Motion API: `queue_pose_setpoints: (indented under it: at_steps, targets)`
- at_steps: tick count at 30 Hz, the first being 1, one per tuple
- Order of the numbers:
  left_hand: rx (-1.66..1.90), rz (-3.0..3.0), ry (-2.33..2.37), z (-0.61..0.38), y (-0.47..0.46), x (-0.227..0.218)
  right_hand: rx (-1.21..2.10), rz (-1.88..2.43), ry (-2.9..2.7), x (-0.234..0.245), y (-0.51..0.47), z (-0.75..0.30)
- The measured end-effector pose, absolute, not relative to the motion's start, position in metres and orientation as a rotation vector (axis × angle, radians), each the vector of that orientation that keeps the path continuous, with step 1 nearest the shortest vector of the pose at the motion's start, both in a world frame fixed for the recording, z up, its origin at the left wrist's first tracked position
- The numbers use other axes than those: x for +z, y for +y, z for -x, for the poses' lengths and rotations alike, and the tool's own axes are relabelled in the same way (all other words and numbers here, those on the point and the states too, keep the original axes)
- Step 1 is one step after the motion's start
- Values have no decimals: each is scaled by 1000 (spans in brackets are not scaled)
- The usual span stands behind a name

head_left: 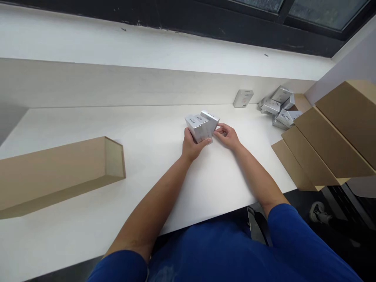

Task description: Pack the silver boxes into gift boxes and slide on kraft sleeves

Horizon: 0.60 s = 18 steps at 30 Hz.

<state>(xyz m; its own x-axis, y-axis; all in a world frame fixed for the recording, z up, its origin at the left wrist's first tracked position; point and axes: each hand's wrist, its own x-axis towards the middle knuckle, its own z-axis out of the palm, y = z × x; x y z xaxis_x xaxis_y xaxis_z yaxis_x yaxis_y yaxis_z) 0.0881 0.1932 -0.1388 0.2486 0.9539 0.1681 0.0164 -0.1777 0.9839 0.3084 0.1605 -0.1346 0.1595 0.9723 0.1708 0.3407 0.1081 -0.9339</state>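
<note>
Smooth white table in even light, with faint, soft shadows. Directly behind the table, a low pale wall; farther beyond the table, a white ledge with small dark marks, then a scuffed black window frame and dim glass panes. Right of the table, a pale side wall; below the table, dark floor.
</note>
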Motion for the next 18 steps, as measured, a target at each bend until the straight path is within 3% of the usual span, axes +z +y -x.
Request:
queue_pose_setpoints:
  at_steps: [6, 12, 18]
  targets:
    - [1245, -1325, 870, -88, 204, -141, 585, 1554, -1222, -139, 164, -307]
    - [1341, -1467, 1081, -68, 205, -133, 79, 1630, -1152, -126, 155, -308]
    - [923, -2235, 869, -76, 180, -117, 389, 1340, -1506, -120, 148, -301]
